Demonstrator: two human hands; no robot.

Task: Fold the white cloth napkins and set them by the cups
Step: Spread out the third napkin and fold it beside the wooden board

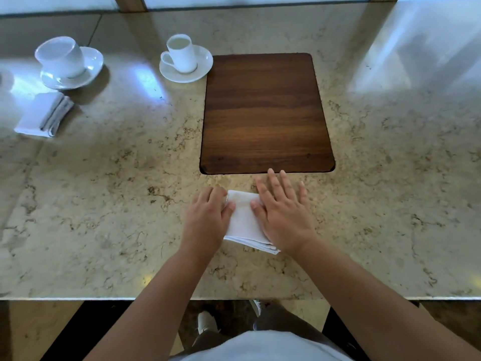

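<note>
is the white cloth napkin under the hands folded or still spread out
Folded. The white cloth napkin is a compact rectangle with stacked layered edges at its near corner, the flat right hand pressing it and the left hand at its left edge.

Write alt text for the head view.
Two hands, left hand and right hand, press a folded white napkin on a marble table; beyond sit a wooden board, two cups on saucers and another folded napkin.

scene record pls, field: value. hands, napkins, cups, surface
left hand: fingers curled on left edge of napkin in work
right hand: flat, pressing napkin in work
napkin in work: folded, near table edge
done napkin: folded, in front of left cup
left cup: on saucer
middle cup: on saucer, no napkin yet
surface: marble table, wooden inset
</note>
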